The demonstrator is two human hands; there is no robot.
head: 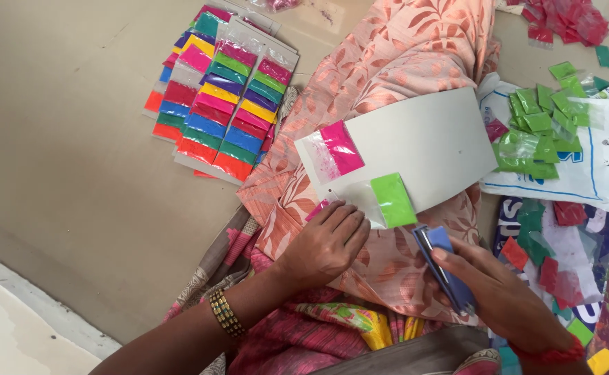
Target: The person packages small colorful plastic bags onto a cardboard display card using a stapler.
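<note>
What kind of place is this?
Probably a home floor workspace for packing colour powder: finished cards of sachets lie on the floor, loose green sachets sit nearby, and the right hand holds a stapler.

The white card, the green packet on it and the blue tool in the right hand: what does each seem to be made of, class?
White card: likely thin cardboard, matte, flat and stiff-looking.
Green packet: clear glossy plastic film, seemingly over bright green powder; the film glints.
Blue tool in the right hand: apparently a stapler, blue shell with a shiny metal strip; plastic or painted metal is unclear.
</note>
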